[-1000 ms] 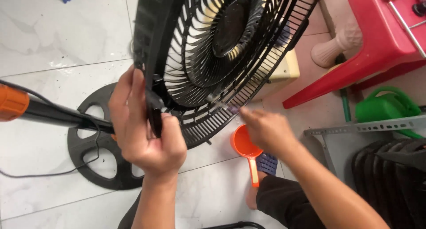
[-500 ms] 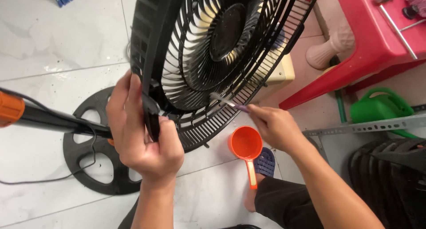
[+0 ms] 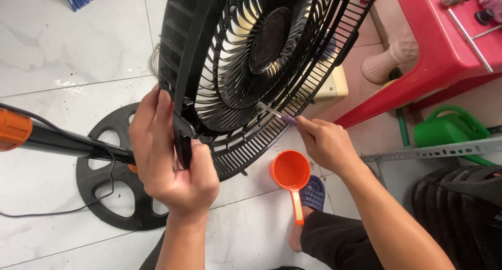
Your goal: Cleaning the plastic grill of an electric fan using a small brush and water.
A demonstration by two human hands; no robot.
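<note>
We look down on a black fan grille (image 3: 272,66), held upright and tilted across the top middle of the frame, its rim running from twelve o'clock down to the centre. Our left hand (image 3: 170,155), at about seven o'clock, is closed around the grille's rim, thumb on the near side and fingers wrapped over the far edge, gripping it firmly. Our right hand (image 3: 327,144), at about four o'clock, pinches the purple handle of a small brush (image 3: 274,113) between thumb and fingers; the bristle end lies against the grille's ribs, just below the round centre disc. The grille thus sits between both hands, its lower edge just above an orange scoop (image 3: 290,176) that rests on the white tiled floor (image 3: 68,45) at five o'clock. Beside the scoop's handle we see a foot in a blue sandal (image 3: 314,192). Behind the left hand, at nine o'clock, a black pole (image 3: 68,143) with an orange collar runs to a round black base (image 3: 112,181) with cut-outs, lying flat on the tiles, a thin cord trailing near it. At two o'clock stands a red plastic stool (image 3: 444,45); below it, at three o'clock, a green watering can (image 3: 449,128) and a perforated metal angle bar (image 3: 434,149). Another black grille (image 3: 460,207) lies at the four o'clock edge.
</note>
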